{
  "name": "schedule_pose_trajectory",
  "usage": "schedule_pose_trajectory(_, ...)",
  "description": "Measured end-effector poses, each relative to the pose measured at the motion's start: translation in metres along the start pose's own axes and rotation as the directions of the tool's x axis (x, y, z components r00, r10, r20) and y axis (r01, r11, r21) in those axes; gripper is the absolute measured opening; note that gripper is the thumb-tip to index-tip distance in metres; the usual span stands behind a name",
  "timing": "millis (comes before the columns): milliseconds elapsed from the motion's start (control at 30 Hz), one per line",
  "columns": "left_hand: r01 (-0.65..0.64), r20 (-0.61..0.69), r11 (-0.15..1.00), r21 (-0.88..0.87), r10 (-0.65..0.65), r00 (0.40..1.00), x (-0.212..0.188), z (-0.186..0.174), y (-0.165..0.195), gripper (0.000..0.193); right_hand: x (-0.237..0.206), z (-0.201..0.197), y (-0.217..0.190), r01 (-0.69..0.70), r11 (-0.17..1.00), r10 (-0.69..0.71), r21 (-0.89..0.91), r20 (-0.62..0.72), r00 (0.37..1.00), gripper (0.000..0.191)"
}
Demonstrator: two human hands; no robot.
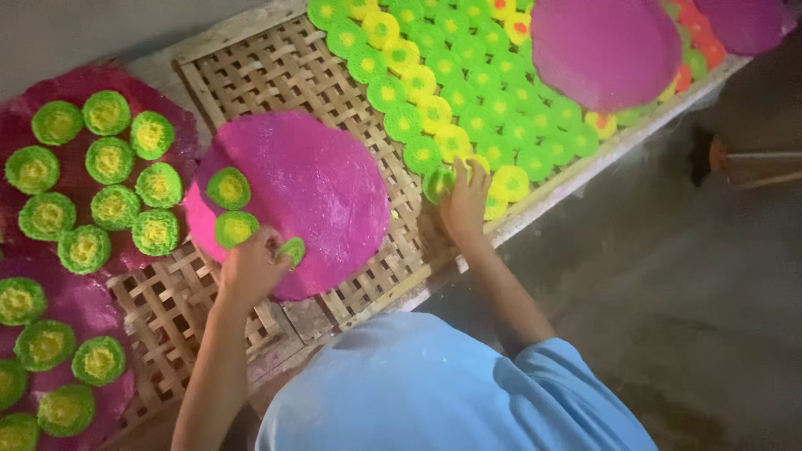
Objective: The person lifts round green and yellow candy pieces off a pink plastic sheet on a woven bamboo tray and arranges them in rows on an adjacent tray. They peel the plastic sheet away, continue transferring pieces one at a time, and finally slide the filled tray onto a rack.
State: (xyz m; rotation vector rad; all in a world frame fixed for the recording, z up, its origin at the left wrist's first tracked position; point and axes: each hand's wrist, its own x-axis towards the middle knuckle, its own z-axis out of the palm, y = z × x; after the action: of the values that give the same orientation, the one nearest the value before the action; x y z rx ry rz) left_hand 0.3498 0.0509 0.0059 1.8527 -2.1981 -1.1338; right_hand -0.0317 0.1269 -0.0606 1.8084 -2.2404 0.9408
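On the far left, a pink round (pixel 25 125) carries nine green-and-yellow discs. Just right of it, my left hand (pixel 251 267) pinches a small green disc (pixel 293 250) at the near edge of the big pink round (pixel 309 184), where two discs (pixel 228 188) already sit. I judge the thin round could crack if I press too hard, or the disc could land crooked. Further right, my right hand (pixel 464 203) closes its fingers on another green disc (pixel 438 184), pulled from the dense rows (pixel 468 100) on the woven bamboo tray (pixel 276 75); tugging could drag neighbours loose. Two more pink rounds lie far right.
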Motion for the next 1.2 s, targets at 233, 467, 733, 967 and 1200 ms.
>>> schedule_pose_trajectory(233, -0.213, 0.219, 0.924, -0.319, 0.29, 0.932, -0.017, 0.065, 0.075, 0.046, -0.069, 0.005, -0.034, -0.784, 0.482, 0.245, 0.39, 0.799, 0.549, 0.036)
schedule_pose_trajectory(467, 0.055, -0.493, 0.951, 0.303, 0.107, 0.864, 0.038, 0.012, -0.01, 0.055, -0.066, -0.021, 0.035, -0.45, 0.852, 0.291, 0.268, 0.473, 0.832, 0.043)
schedule_pose_trajectory(733, 0.38, -0.303, 0.921, -0.083, -0.386, 0.871, 0.066, -0.007, -0.093, 0.056, -0.048, -0.03, 0.041, -0.31, 0.949, 0.285, 0.053, 0.268, 0.92, 0.042)
schedule_pose_trajectory(967, 0.123, -0.293, 0.885, -0.45, -0.277, 0.915, 0.052, -0.013, -0.085, 0.047, -0.028, -0.031, 0.006, 0.005, 0.997, -0.008, -0.082, -0.037, 0.999, 0.05)
schedule_pose_trajectory(1200, 0.095, 0.054, 0.089, -0.991, -0.383, 0.922, 0.06, -0.017, -0.075, 0.05, 0.046, 0.079, -0.158, -0.184, 0.713, -0.182, 0.677, 0.432, 0.883, 0.047)
